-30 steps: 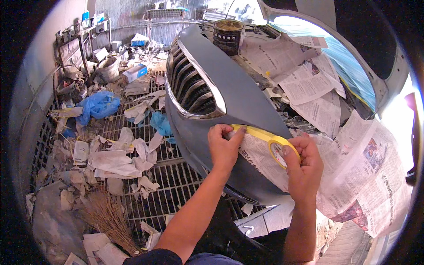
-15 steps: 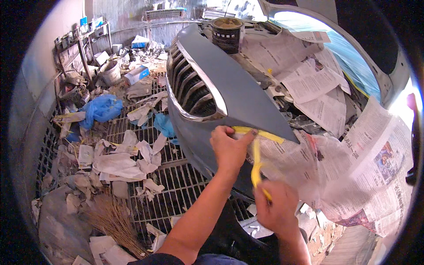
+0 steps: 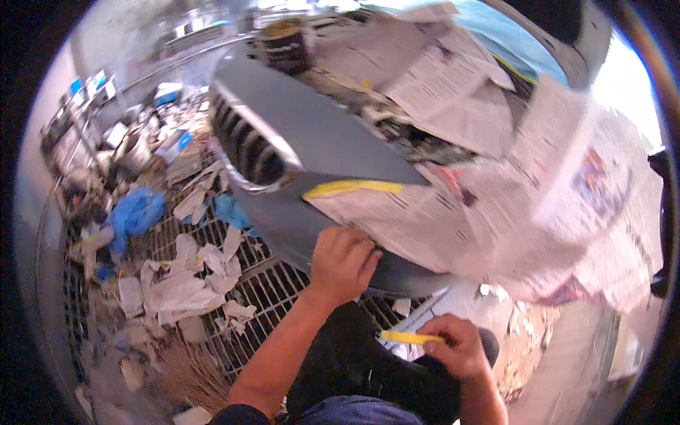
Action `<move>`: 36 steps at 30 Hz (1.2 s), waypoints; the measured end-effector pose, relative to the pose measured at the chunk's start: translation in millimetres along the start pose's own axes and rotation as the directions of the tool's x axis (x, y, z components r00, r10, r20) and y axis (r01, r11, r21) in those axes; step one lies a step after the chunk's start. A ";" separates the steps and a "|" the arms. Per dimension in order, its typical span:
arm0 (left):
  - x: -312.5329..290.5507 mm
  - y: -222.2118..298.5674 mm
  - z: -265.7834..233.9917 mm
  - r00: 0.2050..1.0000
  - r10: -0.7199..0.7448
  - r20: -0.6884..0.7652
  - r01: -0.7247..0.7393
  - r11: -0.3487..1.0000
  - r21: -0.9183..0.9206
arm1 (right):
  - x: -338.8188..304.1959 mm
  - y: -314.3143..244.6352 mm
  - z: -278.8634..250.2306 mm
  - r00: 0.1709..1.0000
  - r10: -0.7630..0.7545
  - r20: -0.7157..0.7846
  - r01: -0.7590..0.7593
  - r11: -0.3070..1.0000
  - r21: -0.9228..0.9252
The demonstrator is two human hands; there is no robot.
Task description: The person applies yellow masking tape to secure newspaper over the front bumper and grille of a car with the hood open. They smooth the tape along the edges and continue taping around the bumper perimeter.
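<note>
Metal grating [image 3: 273, 296] with crumpled paper scraps [image 3: 180, 292] lay to the left of both hands. Beyond them curved a smooth grey bumper [image 3: 312, 134]; creased newspaper [image 3: 418, 219], edged with a yellow strip [image 3: 350, 187], covered it above the left hand [image 3: 345, 263]. The hands were apart: the right hand [image 3: 459, 348], lower, pinched yellow tape [image 3: 407, 338]; the left's fingers bent by the bumper, their grip impossible to tell.

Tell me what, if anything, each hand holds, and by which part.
The right hand holds narrow yellow adhesive tape by its right-hand end. Whether the left hand grips anything can't be told.
</note>
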State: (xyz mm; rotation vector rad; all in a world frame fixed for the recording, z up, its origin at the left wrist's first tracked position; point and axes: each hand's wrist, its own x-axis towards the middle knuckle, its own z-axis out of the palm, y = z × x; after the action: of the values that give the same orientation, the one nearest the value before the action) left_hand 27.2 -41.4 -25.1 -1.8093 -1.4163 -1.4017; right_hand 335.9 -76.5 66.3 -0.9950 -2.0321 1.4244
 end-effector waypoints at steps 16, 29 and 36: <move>76.8 52.4 73.5 0.783 0.566 0.258 -0.597 0.801 0.055 | -5.9 15.2 -116.4 0.889 -0.255 -0.380 0.138 0.941 -0.309; 114.6 64.1 68.5 0.837 0.498 0.228 -0.534 0.835 0.136 | 125.9 -55.5 -195.3 0.683 -0.698 -0.213 0.331 0.556 -0.762; 150.0 82.3 68.9 0.744 0.638 0.197 -0.657 0.753 0.043 | 181.4 -78.9 -207.9 0.814 -0.576 -0.075 0.285 0.508 -0.813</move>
State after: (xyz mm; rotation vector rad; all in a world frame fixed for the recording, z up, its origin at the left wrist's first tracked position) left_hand 125.0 50.7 101.3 -2.0969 -0.7606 -0.7977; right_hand 347.5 172.8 208.1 -0.8192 -2.3958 0.0141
